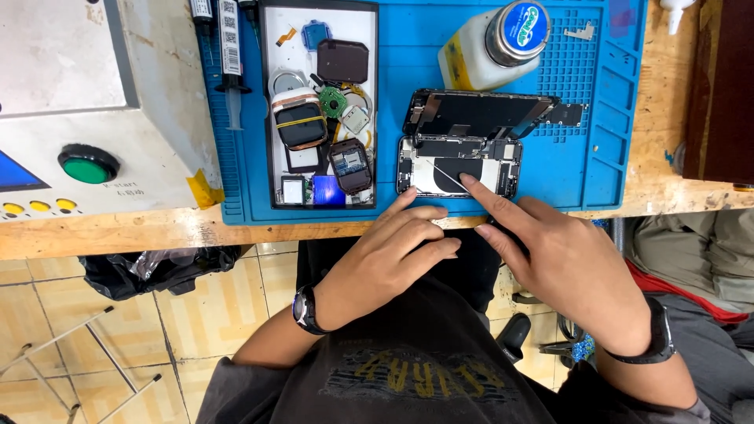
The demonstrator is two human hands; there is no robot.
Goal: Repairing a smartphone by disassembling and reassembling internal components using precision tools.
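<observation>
The opened phone lies on the blue mat near the desk's front edge, its long axis running along that edge. The right hand is nearer: its index finger is stretched out, tip on the phone's pale inside, other fingers loosely spread (pinching nothing). The left hand rests at the front edge, fingers loosely curled together, empty.

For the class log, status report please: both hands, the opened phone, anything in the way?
Right hand index tip pressing inside opened phone. Left hand empty, resting at mat edge. Parts tray left, bottle behind; neither blocking.
</observation>
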